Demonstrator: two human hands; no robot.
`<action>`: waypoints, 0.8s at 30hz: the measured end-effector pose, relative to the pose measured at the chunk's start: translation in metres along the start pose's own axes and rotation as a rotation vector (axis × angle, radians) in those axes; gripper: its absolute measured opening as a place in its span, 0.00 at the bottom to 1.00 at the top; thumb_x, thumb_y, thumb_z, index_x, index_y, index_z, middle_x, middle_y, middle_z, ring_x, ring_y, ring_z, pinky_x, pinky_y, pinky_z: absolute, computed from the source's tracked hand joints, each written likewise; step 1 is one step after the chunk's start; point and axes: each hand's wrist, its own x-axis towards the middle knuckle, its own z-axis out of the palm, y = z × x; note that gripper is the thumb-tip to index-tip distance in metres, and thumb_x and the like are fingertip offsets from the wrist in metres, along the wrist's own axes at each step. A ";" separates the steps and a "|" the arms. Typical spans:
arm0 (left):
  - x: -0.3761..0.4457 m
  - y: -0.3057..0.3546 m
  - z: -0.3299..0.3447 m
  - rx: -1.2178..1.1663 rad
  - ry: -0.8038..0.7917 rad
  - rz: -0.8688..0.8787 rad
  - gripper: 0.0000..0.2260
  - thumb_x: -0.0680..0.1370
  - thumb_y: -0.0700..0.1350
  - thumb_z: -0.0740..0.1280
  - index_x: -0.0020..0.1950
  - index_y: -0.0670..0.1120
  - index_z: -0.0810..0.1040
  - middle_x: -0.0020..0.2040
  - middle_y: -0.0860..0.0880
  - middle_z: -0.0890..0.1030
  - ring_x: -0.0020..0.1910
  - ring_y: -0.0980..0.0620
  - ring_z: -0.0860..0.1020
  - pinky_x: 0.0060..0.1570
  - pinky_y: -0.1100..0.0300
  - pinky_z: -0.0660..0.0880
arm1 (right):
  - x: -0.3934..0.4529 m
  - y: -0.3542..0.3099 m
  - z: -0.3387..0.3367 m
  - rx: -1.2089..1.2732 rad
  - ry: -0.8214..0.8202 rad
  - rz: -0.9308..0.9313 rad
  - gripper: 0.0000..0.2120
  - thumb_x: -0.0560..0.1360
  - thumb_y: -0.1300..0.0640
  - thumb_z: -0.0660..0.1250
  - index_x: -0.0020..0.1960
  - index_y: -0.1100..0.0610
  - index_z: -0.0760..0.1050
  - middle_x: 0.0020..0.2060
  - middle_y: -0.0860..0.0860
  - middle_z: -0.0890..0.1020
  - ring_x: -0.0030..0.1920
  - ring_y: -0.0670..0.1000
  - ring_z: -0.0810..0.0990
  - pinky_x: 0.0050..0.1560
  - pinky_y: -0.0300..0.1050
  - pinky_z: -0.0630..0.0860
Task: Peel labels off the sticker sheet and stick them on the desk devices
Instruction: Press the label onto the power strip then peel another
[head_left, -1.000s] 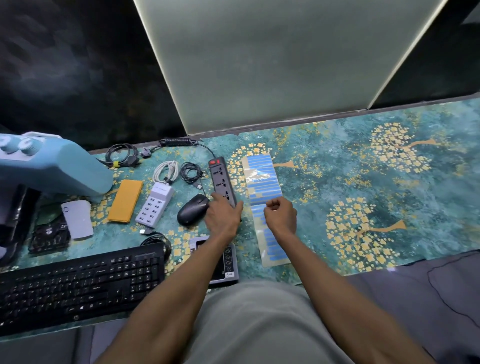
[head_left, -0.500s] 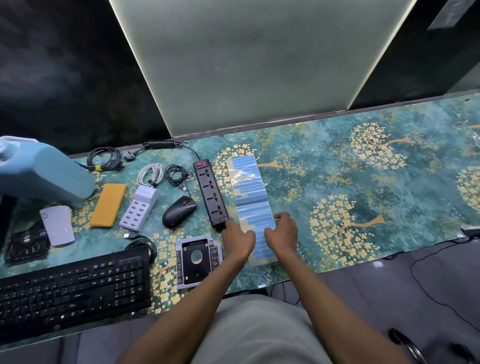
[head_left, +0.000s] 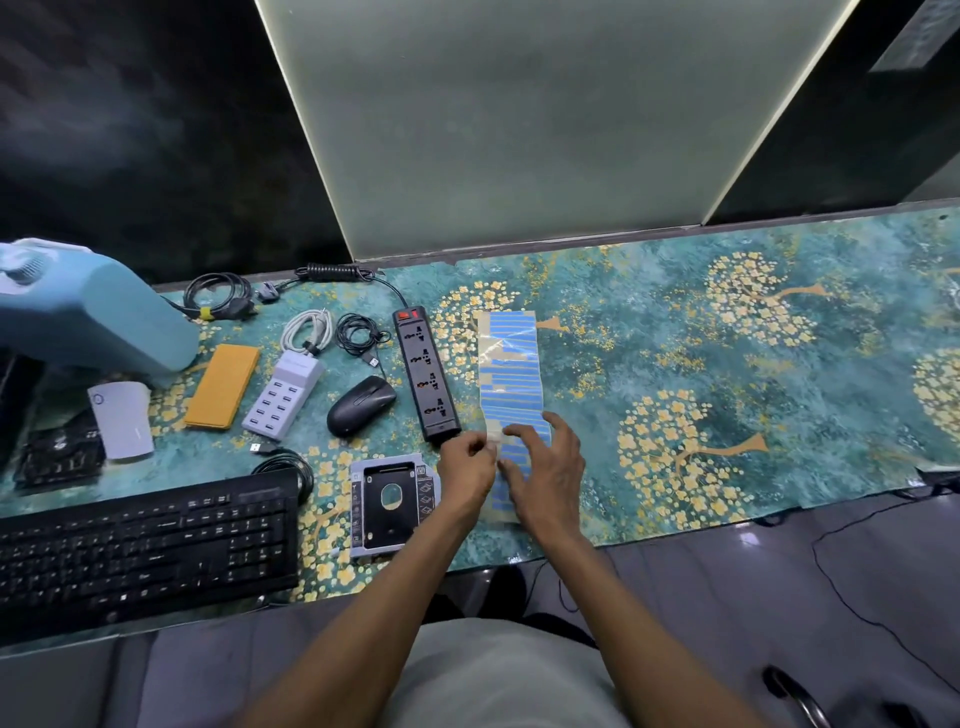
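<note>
Two hands meet over the long sticker sheet (head_left: 511, 379) lying on the patterned desk mat (head_left: 727, 374), just right of the black power strip (head_left: 426, 374). Right hand (head_left: 548, 478) presses the sheet with spread fingers; left hand (head_left: 467, 467) pinches a pale label (head_left: 493, 435) at its edge.

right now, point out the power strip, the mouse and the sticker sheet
power strip (head_left: 427, 375): head view, middle of its black socket face
mouse (head_left: 361, 406): head view, top of its black shell
sticker sheet (head_left: 511, 374): head view, blue label rows beyond the hands
</note>
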 end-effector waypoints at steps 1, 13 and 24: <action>-0.002 0.000 -0.001 -0.021 -0.006 -0.006 0.09 0.79 0.41 0.67 0.41 0.37 0.78 0.34 0.46 0.74 0.35 0.48 0.69 0.38 0.54 0.66 | -0.002 -0.003 0.002 -0.012 -0.003 -0.024 0.18 0.73 0.55 0.74 0.60 0.42 0.77 0.71 0.54 0.69 0.72 0.57 0.66 0.64 0.56 0.69; -0.006 0.016 -0.019 -0.051 -0.011 -0.203 0.15 0.73 0.38 0.67 0.30 0.47 0.66 0.30 0.46 0.66 0.35 0.48 0.63 0.39 0.51 0.59 | -0.009 -0.012 0.000 0.011 0.073 -0.077 0.09 0.71 0.54 0.77 0.50 0.48 0.80 0.47 0.48 0.76 0.51 0.52 0.75 0.51 0.49 0.71; -0.001 0.003 -0.008 0.033 -0.045 -0.152 0.06 0.71 0.48 0.70 0.37 0.48 0.77 0.37 0.44 0.78 0.39 0.48 0.77 0.47 0.41 0.81 | -0.002 -0.003 -0.015 0.169 0.107 0.017 0.02 0.76 0.53 0.74 0.47 0.48 0.85 0.42 0.46 0.79 0.46 0.51 0.78 0.42 0.50 0.76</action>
